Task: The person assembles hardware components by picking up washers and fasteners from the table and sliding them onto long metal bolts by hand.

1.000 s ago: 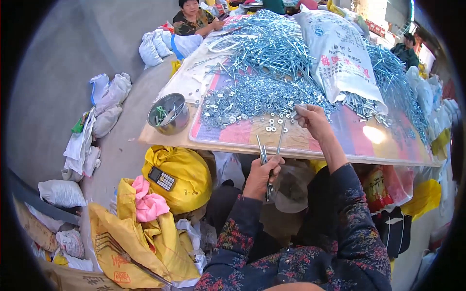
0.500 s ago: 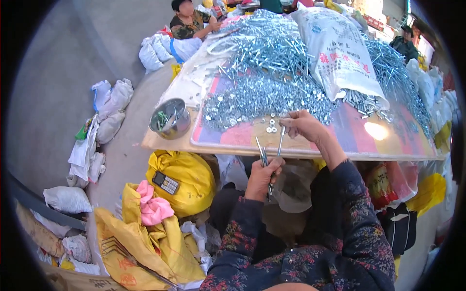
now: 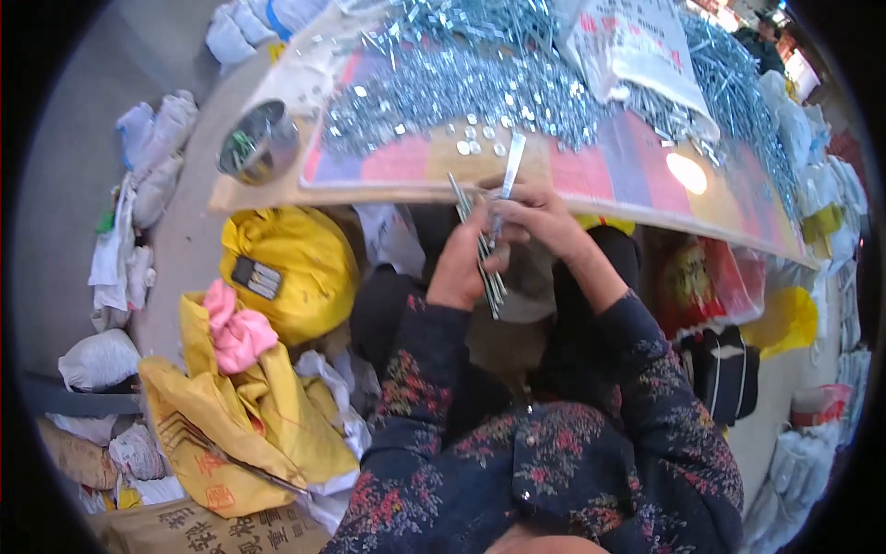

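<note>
My left hand (image 3: 464, 260) is closed round a bundle of thin metal rods (image 3: 492, 297), whose ends stick out above and below the fist. A single shiny metal rod (image 3: 513, 164), smeared by motion, points up between the two hands. Against its lower part the fingers of my right hand (image 3: 538, 218) are pinched, touching the left fingers. Both hands are just off the table's near edge, above my lap. Beyond them on the striped cloth (image 3: 591, 171) lie a few loose nuts (image 3: 472, 140), before a broad heap of small silvery nuts or washers (image 3: 452, 97).
A metal bowl (image 3: 258, 143) holding green-handled items stands at the table's left corner. At the back, a white woven sack (image 3: 637, 46) spills metal pieces beside heaped rods (image 3: 738, 102). Yellow bags (image 3: 305, 277), one carrying a phone (image 3: 256, 277), sit below left. White sacks (image 3: 100, 360) line the floor.
The view has tipped downward, so the table sits higher. My right hand has come down from above the table edge to meet my left hand, bringing the single rod against the bundle.
</note>
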Available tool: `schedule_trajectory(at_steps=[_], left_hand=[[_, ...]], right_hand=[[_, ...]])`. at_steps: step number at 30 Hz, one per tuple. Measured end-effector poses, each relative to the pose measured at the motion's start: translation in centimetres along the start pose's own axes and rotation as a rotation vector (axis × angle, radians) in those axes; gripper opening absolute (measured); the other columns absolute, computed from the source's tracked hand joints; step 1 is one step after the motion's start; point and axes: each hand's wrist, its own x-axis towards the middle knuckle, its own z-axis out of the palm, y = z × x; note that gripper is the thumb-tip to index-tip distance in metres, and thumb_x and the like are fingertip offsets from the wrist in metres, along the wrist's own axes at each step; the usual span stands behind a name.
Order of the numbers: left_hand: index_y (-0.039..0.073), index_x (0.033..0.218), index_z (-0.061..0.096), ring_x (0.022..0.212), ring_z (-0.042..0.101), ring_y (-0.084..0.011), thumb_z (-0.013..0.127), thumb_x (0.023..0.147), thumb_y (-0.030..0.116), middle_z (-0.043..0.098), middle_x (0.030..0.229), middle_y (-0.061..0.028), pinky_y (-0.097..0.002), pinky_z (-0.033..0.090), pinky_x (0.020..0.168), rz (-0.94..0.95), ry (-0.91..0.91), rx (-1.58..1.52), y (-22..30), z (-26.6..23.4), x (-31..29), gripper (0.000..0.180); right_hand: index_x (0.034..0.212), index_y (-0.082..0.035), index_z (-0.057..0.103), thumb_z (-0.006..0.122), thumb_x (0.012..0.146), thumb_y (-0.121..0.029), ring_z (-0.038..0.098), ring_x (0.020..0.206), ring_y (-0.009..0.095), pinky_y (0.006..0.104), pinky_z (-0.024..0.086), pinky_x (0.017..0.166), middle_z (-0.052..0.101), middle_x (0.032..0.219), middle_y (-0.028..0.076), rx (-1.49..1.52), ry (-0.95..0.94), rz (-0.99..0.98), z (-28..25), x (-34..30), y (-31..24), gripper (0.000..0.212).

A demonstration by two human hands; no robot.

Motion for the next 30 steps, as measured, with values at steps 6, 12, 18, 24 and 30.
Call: schedule_trajectory(at_steps=[6,12,18,24,30], left_hand=[[0.009,0.097,0.058,0.041,0.042,-0.0087,0.049,0.097,0.04,0.059,0.073,-0.0036,-0.0222,0.034,0.038,-0.086,0.006,-0.142,-1.7,-2.7,0.1,0.032],[0.005,0.105,0.058,0.046,0.044,-0.006,0.058,0.094,0.026,0.063,0.078,-0.0103,-0.017,0.032,0.039,0.138,-0.082,0.055,-0.7,-1.4,-2.3,0.024],[0.003,0.106,0.057,0.044,0.043,-0.006,0.06,0.092,0.028,0.061,0.075,-0.0058,-0.0178,0.031,0.041,0.169,-0.146,0.142,0.4,-3.6,-1.9,0.029],[-0.002,0.115,0.056,0.043,0.04,-0.0057,0.053,0.097,0.023,0.062,0.075,-0.0093,-0.0176,0.032,0.041,0.178,-0.194,-0.065,1.4,-2.6,-0.9,0.031],[0.001,0.111,0.056,0.045,0.041,-0.006,0.055,0.094,0.019,0.06,0.075,-0.0068,-0.0178,0.031,0.04,0.171,-0.04,0.145,0.6,-1.7,-1.8,0.025]], right_hand=[[0.097,0.0,0.064,0.059,0.093,-0.02,0.053,0.074,0.004,0.0199,0.044,0.065,0.061,0.083,-0.001,-0.011,0.066,-0.004,1.1,-1.2,3.2,0.021],[0.1,0.0,0.063,0.055,0.094,-0.026,0.052,0.07,0.005,0.0204,0.042,0.064,0.059,0.08,-0.001,-0.019,-0.017,0.106,1.7,-0.6,-0.1,0.028],[0.108,-0.001,0.064,0.057,0.091,-0.029,0.06,0.079,0.015,0.0279,0.048,0.073,0.065,0.086,0.007,-0.419,0.142,-0.283,-1.7,5.8,-0.8,0.033],[0.094,-0.005,0.062,0.06,0.085,-0.03,0.061,0.085,0.038,0.0459,0.048,0.075,0.059,0.094,0.019,-1.412,0.476,-0.359,-5.5,9.7,2.5,0.027],[0.089,-0.006,0.061,0.063,0.084,-0.029,0.061,0.08,0.039,0.0457,0.048,0.071,0.058,0.094,0.02,-1.401,0.418,-0.372,-4.9,9.4,2.8,0.023]])
